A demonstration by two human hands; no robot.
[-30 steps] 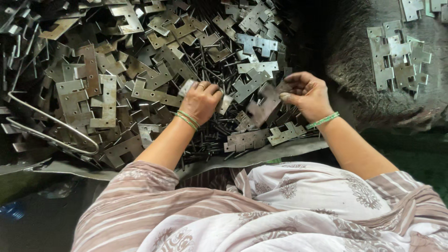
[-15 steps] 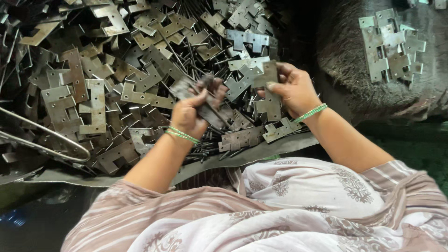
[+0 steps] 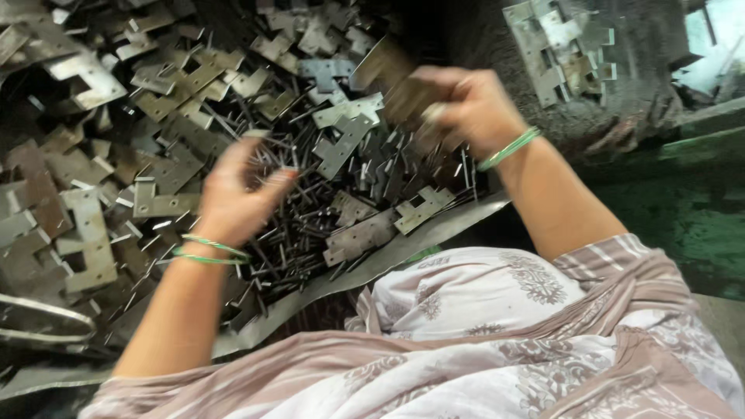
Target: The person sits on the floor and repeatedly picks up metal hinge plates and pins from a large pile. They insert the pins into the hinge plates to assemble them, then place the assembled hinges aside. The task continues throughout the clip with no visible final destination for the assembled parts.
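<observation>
My right hand (image 3: 469, 109) is raised over the heap and grips a flat metal hinge plate (image 3: 380, 70), which looks blurred by motion. Lower left, my left hand (image 3: 237, 198) hovers with its fingers curled around a few thin dark pins (image 3: 272, 159) just above the pile of pins (image 3: 349, 178). Both wrists wear green bangles. Grey and rusty hinge plates (image 3: 171, 85) lie heaped around and behind the pins. My lap, in patterned pale cloth (image 3: 481, 310), fills the bottom of the view.
A bent sheet-metal tray edge (image 3: 434, 233) borders the pile nearest me. A small stack of hinge plates (image 3: 559, 46) rests on a dark mound at the top right. Green floor (image 3: 683, 217) lies to the right. A curved metal strip (image 3: 39, 318) lies at the lower left.
Both hands have come up off the pile and moved apart. The right hand carried its plate up and to the right; the left hand dropped toward the pins.
</observation>
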